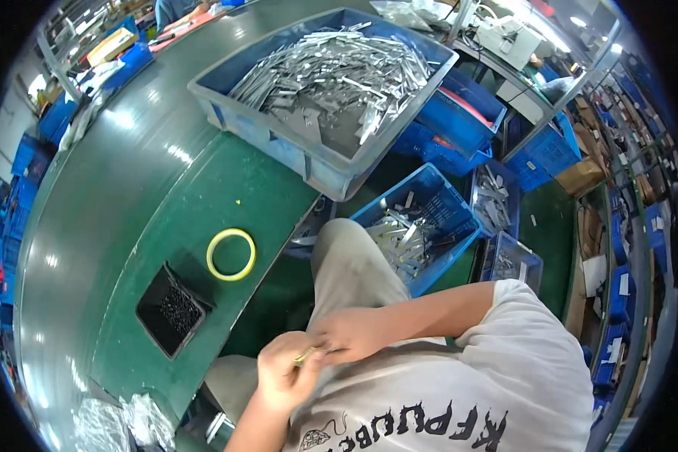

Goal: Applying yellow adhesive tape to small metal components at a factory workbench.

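My left hand [281, 371] and my right hand [352, 334] meet over my lap. The left one is closed in a pinch around a small yellowish piece [303, 355], mostly covered by the fingers. Against it, my right hand is closed too, its fingertips at the same spot. A thin dark bit shows there, too small to name. On the green bench to the left lie a roll of yellow tape [213, 255] and a black bin [152, 310] holding many small dark parts. Beyond my knee, a blue crate [361, 216] contains metal pieces with yellow bits on them.
A large blue-grey tub [271, 137] heaped with flat metal strips [339, 68] stands on the bench ahead. Several blue crates and clear bins of parts sit at the right, beside shelving [618, 286]. Clear plastic bags [124, 423] lie at the lower left.
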`<state>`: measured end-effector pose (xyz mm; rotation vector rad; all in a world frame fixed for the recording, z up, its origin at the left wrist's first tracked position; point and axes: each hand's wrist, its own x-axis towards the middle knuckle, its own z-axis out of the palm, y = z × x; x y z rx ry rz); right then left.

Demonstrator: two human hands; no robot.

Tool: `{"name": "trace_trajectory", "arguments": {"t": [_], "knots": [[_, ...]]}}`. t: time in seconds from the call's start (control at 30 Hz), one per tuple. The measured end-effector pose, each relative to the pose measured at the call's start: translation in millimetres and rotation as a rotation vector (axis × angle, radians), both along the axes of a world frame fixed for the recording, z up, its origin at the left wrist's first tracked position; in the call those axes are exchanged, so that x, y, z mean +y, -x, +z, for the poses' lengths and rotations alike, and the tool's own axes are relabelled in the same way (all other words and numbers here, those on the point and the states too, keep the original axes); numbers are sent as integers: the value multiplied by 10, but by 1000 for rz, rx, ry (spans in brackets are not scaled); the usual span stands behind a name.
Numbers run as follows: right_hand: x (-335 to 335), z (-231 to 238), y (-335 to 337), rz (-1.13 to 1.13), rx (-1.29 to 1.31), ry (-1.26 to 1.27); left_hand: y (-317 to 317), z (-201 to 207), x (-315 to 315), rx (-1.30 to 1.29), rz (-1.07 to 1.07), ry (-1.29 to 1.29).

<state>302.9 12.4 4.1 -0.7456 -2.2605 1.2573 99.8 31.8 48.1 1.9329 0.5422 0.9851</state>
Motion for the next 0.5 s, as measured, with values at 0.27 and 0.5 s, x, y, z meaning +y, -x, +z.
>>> {"name": "trace_trajectory", "arguments": {"t": [0.27, 0.5], "knots": [[-139, -264, -1839, -692, -584, -337, 581, 153, 21, 271, 370, -332], [102, 432, -2376, -910, -670, -635, 2237, -466, -85, 254, 1391, -28]]}}
